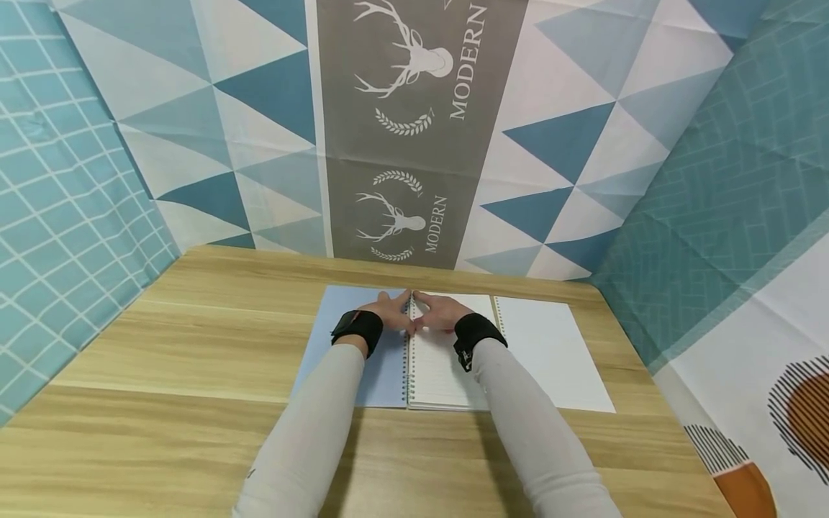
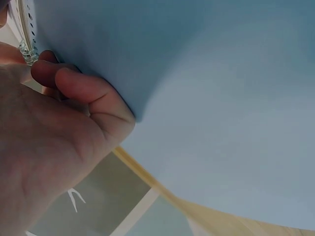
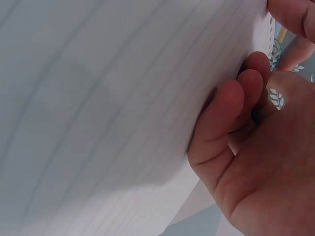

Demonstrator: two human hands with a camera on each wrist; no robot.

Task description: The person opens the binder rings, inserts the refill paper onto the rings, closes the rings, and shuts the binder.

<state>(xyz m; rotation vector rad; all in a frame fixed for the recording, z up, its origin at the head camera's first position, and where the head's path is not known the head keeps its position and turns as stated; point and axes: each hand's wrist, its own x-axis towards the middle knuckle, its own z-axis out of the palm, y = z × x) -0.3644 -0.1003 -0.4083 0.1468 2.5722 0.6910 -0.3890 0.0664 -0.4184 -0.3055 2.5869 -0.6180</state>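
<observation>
Touching the pale-blue rectangular sheet (image 1: 386, 378) with part-curled left hand (image 1: 390, 314) and the lined white paper (image 1: 445, 378) with part-curled right hand (image 1: 444, 314), near the thin spiral binding (image 1: 411, 381) between them on the light woodgrain table (image 1: 168, 338), with any grip hidden.

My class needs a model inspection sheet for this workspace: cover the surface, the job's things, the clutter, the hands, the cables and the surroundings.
Surface: light wood-grain table.
Job's things: blue cover, then lined page and white page, side by side from left to right; coil binding between the cover and the lined page.
Clutter: nothing seen.
Hands: left hand over the blue cover, right hand over the lined page, meeting near the coil; fingers partly curled, exact grip unclear. A dark band on each wrist.
Cables: nothing seen.
Surroundings: grey panel with deer heads and "MODERN", triangle patterns beside it.
</observation>
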